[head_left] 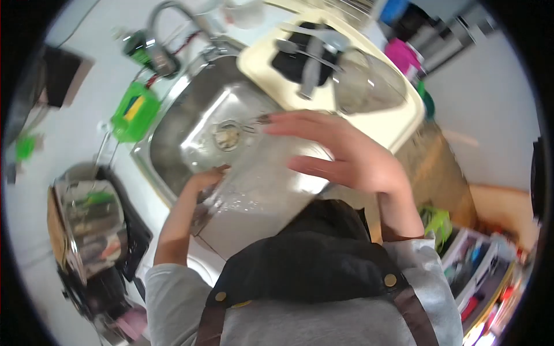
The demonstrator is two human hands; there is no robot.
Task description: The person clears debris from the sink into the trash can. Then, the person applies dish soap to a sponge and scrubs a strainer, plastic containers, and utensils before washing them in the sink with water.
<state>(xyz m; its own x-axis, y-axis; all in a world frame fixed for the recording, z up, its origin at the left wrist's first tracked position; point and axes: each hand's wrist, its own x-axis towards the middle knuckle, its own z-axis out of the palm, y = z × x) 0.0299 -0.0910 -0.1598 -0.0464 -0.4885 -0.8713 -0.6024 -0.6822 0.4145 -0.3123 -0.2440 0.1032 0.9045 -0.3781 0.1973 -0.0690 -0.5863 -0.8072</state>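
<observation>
at the sink [193, 106], a blurred clear container [254, 196] partly hides the left hand [205, 180], grip unclear; right hand [349, 153] wide.

Right hand [346, 155] up, its outline blurred, and that dark speck [264, 119] at the fingertips is too smeared to name! Down at the left hand [206, 180], fingers partly hidden by the clear container [259, 184], whose rim melts into blur. Pale bits [228, 137] in the drain [216, 138]: too small to call! Wire rack [353, 7], cut off at the top edge; shelf clutter [502, 271], just smudges!
</observation>
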